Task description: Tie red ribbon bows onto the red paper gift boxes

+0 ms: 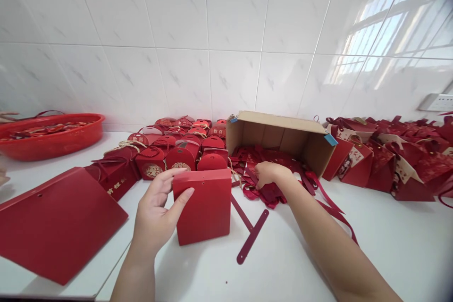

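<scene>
Your left hand grasps the upright red box by its left edge, on the worktop. Right of the box, your right hand is clenched on the red strips at the carton mouth.

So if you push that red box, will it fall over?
Probably: the red box stands upright on its bottom edge, and the left hand grips its top corner. It looks like thin folded card, so it is likely light and easy to dent.

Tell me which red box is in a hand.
The plain square red box at the front, gripped by the left hand; the round-topped boxes behind sit untouched.
</scene>
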Demonstrator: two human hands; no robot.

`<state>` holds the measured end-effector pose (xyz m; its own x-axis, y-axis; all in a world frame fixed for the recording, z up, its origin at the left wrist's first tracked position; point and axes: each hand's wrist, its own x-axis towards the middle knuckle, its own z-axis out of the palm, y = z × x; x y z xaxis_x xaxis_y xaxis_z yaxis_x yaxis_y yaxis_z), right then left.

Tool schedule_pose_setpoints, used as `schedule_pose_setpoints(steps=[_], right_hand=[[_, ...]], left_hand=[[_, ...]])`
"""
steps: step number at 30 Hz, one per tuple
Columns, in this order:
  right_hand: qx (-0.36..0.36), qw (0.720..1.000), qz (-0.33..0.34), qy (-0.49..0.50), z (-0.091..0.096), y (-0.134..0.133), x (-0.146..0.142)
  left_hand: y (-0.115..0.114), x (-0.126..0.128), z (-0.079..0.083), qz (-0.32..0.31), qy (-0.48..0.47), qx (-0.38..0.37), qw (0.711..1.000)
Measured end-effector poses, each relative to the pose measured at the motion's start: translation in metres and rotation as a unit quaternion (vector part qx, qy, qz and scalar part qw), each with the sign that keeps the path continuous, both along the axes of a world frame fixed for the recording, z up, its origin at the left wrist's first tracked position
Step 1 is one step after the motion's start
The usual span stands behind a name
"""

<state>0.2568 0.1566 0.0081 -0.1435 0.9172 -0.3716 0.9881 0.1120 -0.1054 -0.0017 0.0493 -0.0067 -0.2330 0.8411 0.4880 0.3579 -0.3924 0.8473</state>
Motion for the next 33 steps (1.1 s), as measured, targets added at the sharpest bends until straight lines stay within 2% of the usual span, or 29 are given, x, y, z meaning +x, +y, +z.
schedule_pose_setpoints(steps=[2, 5, 10, 16, 20, 26, 29, 31, 33], right_hand=[[0.005, 1.0, -0.014, -0.016, -0.005, 0.005, 0.002], [0.059, 0.997, -0.04, -0.022, -0.007, 0.011, 0.012], [0.142, 0.986, -0.086, -0.011, -0.006, 0.018, 0.028], [0.109, 0.991, -0.066, 0.039, -0.005, 0.022, 0.039], [0.087, 0.991, -0.083, 0.058, -0.003, 0.022, 0.048], [0.157, 0.973, -0.147, 0.089, 0.006, 0.021, 0.066], [0.178, 0.968, -0.11, 0.141, 0.012, 0.013, 0.055], [0.163, 0.966, -0.042, 0.198, 0.015, 0.003, 0.034], [0.141, 0.951, 0.051, 0.27, 0.018, -0.012, 0.007]], left_hand=[[0.002, 0.001, 0.0, 0.022, -0.008, 0.01, 1.0], [0.004, -0.002, -0.001, 0.025, 0.008, 0.002, 1.0], [0.005, -0.007, -0.002, -0.016, 0.001, -0.047, 0.999], [0.007, -0.007, -0.002, -0.034, -0.018, -0.076, 0.996], [0.005, -0.005, 0.0, -0.043, -0.063, -0.08, 0.994], [0.003, 0.0, 0.002, -0.022, -0.055, -0.082, 0.995], [0.003, 0.001, 0.002, -0.021, -0.062, -0.076, 0.995], [0.003, 0.001, 0.002, -0.026, -0.071, -0.079, 0.994], [0.003, 0.0, 0.002, -0.031, -0.077, -0.084, 0.993]])
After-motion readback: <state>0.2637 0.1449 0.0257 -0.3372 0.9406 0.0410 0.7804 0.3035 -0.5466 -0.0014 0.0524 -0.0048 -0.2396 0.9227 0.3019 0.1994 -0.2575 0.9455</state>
